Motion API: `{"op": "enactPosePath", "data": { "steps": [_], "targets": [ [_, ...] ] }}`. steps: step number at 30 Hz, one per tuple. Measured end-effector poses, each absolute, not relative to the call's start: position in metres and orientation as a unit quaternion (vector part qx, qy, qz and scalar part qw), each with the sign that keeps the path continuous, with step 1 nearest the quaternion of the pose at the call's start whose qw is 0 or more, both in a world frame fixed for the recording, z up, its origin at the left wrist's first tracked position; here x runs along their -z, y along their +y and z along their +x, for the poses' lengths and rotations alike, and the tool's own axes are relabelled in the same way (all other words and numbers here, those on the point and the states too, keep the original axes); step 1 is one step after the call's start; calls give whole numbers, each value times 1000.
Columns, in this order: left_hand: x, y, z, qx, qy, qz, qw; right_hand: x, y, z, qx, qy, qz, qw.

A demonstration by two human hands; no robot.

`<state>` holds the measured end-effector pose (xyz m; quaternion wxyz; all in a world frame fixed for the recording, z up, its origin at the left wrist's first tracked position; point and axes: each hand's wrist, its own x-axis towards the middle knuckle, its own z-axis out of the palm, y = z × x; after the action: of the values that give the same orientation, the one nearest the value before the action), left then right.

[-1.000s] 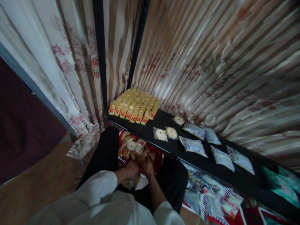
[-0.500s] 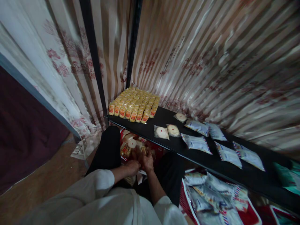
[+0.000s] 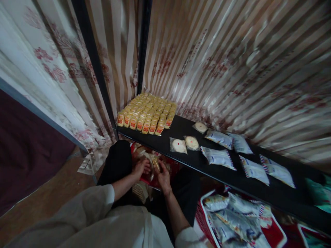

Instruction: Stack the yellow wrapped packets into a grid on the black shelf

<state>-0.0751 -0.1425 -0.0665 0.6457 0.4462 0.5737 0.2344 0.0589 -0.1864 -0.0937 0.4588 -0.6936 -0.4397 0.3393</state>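
Both my hands reach into a red basket (image 3: 170,169) between my knees, below a black shelf (image 3: 232,179). My left hand (image 3: 140,167) rests on the clear snack packets (image 3: 141,151) inside, fingers curled. My right hand (image 3: 162,174) is closed around a small yellowish packet (image 3: 156,162) held between the two hands. On the shelf's left end stands a tidy block of yellow packets with red labels (image 3: 146,115). Three round white cakes in clear wrap (image 3: 178,145) lie beside them, then several white pouches (image 3: 218,156).
A second red basket (image 3: 269,234) full of white pouches sits low at the right. Striped curtains (image 3: 232,69) hang behind the shelf and two black uprights (image 3: 89,65) stand at its left end. A brown floor (image 3: 46,203) and dark cloth lie at the left.
My hands have moved up and deeper into the basket, the left one spreading away from the right. The view has shifted, showing more of the basket of pouches at the right.
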Motion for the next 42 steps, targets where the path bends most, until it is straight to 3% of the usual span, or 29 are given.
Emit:
{"op": "enactPosePath", "data": {
  "steps": [4, 8, 20, 23, 28, 30, 36, 42],
  "targets": [
    [34, -140, -83, -317, 521, 340, 716, 70, -188, 54, -289, -509, -688, 428],
    [13, -135, -81, -341, 512, 345, 709, 42, -185, 51, -269, -582, -651, 405],
    [-22, -118, -84, -424, 433, 362, 708, -7, -186, 64, -527, -326, -587, 521],
    [-32, -120, -81, -435, 397, 331, 737, -16, -182, 68, -472, -365, -604, 528],
    [-51, -117, -74, -440, 360, 212, 795, -28, -176, 74, -233, -510, -641, 524],
    [-56, -114, -71, -436, 352, 198, 804, -31, -175, 76, -192, -538, -638, 516],
    [-56, -109, -62, -477, 343, 252, 769, -34, -168, 90, -195, -547, -625, 523],
    [-59, -101, -55, -464, 355, 300, 754, -42, -157, 100, -317, -474, -614, 546]
  ]
}}
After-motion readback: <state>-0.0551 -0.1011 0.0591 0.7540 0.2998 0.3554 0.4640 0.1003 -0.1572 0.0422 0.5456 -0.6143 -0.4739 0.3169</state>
